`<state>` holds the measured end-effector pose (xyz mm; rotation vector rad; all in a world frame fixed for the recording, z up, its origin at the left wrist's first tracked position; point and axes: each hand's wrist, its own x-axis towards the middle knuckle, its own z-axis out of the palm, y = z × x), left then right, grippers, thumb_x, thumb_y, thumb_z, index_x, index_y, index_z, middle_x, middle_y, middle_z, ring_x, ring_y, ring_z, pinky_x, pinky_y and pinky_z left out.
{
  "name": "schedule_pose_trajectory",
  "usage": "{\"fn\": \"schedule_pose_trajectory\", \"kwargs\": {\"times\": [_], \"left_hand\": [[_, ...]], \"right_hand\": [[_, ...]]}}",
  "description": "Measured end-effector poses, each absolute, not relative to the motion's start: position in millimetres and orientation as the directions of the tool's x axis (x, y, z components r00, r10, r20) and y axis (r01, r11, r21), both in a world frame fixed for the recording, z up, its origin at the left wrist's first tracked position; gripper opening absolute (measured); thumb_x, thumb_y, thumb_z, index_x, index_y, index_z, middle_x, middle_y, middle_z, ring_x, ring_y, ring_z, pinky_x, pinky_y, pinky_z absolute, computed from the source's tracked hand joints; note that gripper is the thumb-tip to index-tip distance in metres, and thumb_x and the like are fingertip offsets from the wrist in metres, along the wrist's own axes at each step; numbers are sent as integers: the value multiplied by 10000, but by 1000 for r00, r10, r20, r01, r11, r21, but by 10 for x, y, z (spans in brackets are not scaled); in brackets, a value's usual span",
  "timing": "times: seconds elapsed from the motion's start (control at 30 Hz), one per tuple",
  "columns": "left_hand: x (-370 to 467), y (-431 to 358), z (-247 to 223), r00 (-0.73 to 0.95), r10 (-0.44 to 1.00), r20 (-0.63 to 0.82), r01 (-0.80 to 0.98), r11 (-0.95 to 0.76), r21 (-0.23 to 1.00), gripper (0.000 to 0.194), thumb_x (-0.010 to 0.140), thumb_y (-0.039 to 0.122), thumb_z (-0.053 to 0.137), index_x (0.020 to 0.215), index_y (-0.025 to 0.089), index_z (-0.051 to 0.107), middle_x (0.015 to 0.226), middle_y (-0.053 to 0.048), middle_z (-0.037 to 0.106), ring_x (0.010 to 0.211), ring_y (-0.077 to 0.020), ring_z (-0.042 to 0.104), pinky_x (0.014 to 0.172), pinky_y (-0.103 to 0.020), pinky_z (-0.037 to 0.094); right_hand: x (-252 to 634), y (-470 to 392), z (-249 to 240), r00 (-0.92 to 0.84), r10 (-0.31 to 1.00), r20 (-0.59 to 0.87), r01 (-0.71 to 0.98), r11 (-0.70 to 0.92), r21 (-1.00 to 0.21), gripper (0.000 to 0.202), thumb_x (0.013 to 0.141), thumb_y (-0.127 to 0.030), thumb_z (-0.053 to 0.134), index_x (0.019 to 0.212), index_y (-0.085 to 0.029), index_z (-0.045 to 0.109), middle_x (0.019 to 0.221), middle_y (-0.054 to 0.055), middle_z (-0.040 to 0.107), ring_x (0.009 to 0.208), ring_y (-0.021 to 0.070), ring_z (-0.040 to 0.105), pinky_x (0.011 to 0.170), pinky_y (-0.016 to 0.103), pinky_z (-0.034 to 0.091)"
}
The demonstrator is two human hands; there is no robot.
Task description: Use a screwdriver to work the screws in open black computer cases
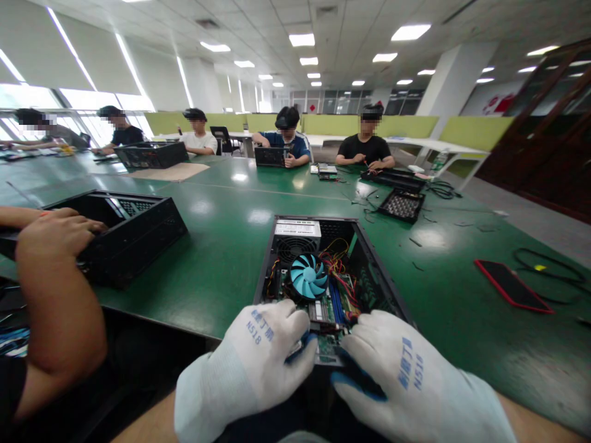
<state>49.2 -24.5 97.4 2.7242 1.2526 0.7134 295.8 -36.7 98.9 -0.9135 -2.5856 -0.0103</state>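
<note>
An open black computer case point(376, 271) lies in front of me at the table's near edge. Inside it are a fan with light blue blades point(309, 277), a silver power supply point(298, 230), red and yellow wires and a green circuit board. My left hand point(270, 351), in a white glove with blue fingertips, is bent over the near left part of the case; what its fingers hold is hidden. At the near right edge is my right hand point(388, 363), gloved alike, fingers curled over the case, thumb below. Its fingertips are partly hidden.
On the left, a neighbour's bare arm point(60, 295) reaches into another black case point(138, 246). A red-edged black pad point(512, 286) and a black cable lie at right. Several people work across the green table point(221, 246); a black tray point(401, 205) lies at the back right.
</note>
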Motion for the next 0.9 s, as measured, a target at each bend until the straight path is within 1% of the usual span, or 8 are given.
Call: {"fn": "schedule_pose_trajectory", "kwargs": {"times": [0.13, 0.27, 0.4, 0.5, 0.57, 0.67, 0.83, 0.9], "left_hand": [[509, -376, 950, 558, 753, 347, 717, -649, 255, 173, 1011, 349, 526, 868, 251, 541, 811, -12, 629, 688, -194, 608, 601, -341, 439], [510, -407, 990, 566, 746, 351, 711, -657, 251, 172, 1011, 341, 520, 863, 253, 533, 810, -15, 627, 682, -194, 603, 593, -347, 424], [512, -403, 986, 554, 761, 338, 728, -640, 245, 191, 1004, 328, 517, 829, 250, 518, 794, -15, 616, 685, -189, 590, 605, -341, 407], [500, -409, 954, 546, 772, 326, 742, -626, 240, 214, 1002, 357, 529, 818, 252, 493, 770, -4, 594, 675, -190, 578, 609, -340, 386], [489, -412, 936, 548, 774, 319, 744, -625, 238, 216, 1003, 371, 534, 828, 253, 487, 776, 0, 589, 678, -189, 570, 612, -341, 374], [482, -412, 926, 550, 768, 329, 742, -630, 229, 211, 1002, 372, 540, 836, 251, 490, 783, 3, 584, 667, -182, 550, 605, -341, 358], [497, -416, 942, 532, 777, 335, 740, -619, 261, 151, 989, 317, 539, 860, 244, 508, 808, 1, 586, 687, -178, 540, 613, -342, 349], [501, -421, 949, 523, 787, 328, 743, -610, 276, 151, 993, 312, 526, 861, 243, 502, 816, 2, 580, 697, -180, 538, 618, -345, 349]], "right_hand": [[2979, -463, 1070, -697, 594, 402, 579, 797, -174, 154, 914, -381, 672, 1001, -259, 705, 866, 60, 735, 740, 221, 655, 676, 394, 513], [3013, -259, 1186, -712, 633, 305, 592, 774, -224, 209, 964, -455, 634, 1028, -276, 721, 906, 58, 756, 783, 217, 684, 693, 367, 516], [2920, 229, 1237, -682, 700, 213, 707, 705, -54, 385, 968, -545, 596, 1032, -196, 746, 937, 127, 753, 867, 303, 702, 775, 433, 519], [2750, 613, 1183, -720, 681, 131, 689, 724, 21, 481, 941, -484, 656, 1263, -131, 710, 1247, 200, 723, 1063, 373, 703, 903, 484, 520], [2625, 823, 1113, -741, 670, 43, 672, 739, 52, 641, 882, -413, 733, 1445, -131, 612, 1485, 219, 596, 1175, 401, 678, 966, 495, 509], [2473, 1032, 1009, -732, 672, -109, 668, 740, 78, 858, 784, -316, 801, 1569, -163, 491, 1634, 202, 435, 1226, 404, 666, 989, 468, 516], [2379, 1101, 1001, -775, 626, -85, 602, 772, 205, 924, 769, -289, 778, 1604, -137, 413, 1481, 237, 567, 1116, 363, 704, 895, 430, 544], [2389, 1075, 1061, -782, 619, -79, 571, 761, 309, 784, 803, -342, 770, 1517, -141, 517, 1346, 226, 626, 1047, 359, 707, 847, 438, 544]]}}
